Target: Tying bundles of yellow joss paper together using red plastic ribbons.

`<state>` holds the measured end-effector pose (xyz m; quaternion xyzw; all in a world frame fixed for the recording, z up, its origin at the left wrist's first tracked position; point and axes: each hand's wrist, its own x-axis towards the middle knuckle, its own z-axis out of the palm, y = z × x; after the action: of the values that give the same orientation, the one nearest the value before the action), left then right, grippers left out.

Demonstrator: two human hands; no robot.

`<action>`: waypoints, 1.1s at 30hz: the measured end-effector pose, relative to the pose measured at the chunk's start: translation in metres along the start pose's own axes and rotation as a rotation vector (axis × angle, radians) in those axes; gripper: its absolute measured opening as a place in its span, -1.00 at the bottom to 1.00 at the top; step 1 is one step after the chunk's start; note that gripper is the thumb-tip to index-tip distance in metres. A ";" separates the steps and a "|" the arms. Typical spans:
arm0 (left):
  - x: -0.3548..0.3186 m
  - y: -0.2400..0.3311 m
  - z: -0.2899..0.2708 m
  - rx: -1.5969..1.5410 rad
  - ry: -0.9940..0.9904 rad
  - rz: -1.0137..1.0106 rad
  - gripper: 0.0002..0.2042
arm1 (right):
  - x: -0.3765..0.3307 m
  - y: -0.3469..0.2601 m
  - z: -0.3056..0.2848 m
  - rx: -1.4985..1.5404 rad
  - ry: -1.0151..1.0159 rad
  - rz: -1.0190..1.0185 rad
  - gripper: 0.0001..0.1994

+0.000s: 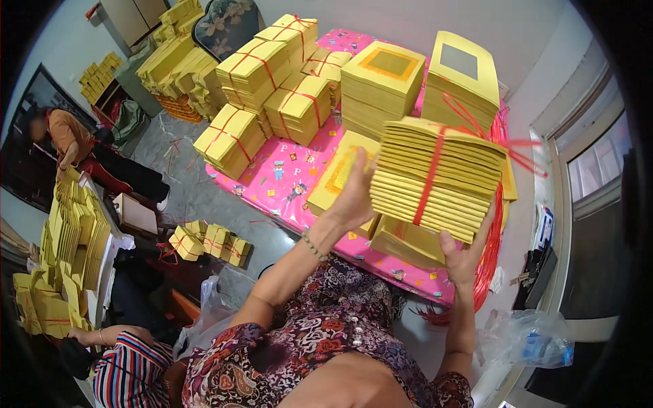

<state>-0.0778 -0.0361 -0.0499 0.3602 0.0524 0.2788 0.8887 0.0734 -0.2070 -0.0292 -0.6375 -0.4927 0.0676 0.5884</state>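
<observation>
A thick bundle of yellow folded paper (469,180) is lifted above the pink table, tilted so its layered edges face me. A red plastic string (428,180) is wrapped around it, with loose loops sticking out on the right. My left hand (354,194) grips the bundle's left side. My right hand (464,253) supports its lower right corner, fingers partly hidden behind it. Under and behind the bundle are a yellow stack with an orange printed square (337,173) and another yellow stack (408,241), both partly covered. A hank of red string (486,275) hangs over the table's right edge.
Several tied yellow bundles (231,132) and taller loose stacks (381,88) stand on the pink patterned tabletop (286,166). More bundles (211,243) lie on the floor. At left, two people work beside a table piled with yellow paper (75,231). A plastic bag (537,340) is at right.
</observation>
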 end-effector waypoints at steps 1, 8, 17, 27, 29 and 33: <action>-0.002 0.006 -0.007 -0.102 -0.084 0.021 -0.21 | 0.014 -0.009 0.002 -0.127 -0.076 -0.150 0.02; -0.013 0.041 -0.056 0.332 -0.059 0.299 0.10 | 0.107 -0.041 0.048 -0.122 -0.012 -0.355 -0.12; -0.001 0.086 -0.093 0.551 0.395 0.681 -0.01 | 0.205 -0.063 0.153 -0.205 -0.220 -0.380 -0.23; 0.029 0.135 -0.139 0.318 0.756 0.446 -0.16 | 0.286 -0.013 0.259 -0.172 -0.545 -0.249 -0.18; 0.031 0.142 -0.148 0.146 0.787 0.159 -0.09 | 0.282 -0.008 0.255 -0.217 -0.540 -0.256 -0.26; 0.035 0.149 -0.144 0.050 1.008 0.116 0.08 | 0.250 -0.010 0.208 -0.170 -0.391 -0.518 -0.49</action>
<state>-0.1592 0.1575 -0.0518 0.2046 0.4612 0.4657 0.7271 0.0554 0.1108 0.0408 -0.5128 -0.7459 -0.0045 0.4249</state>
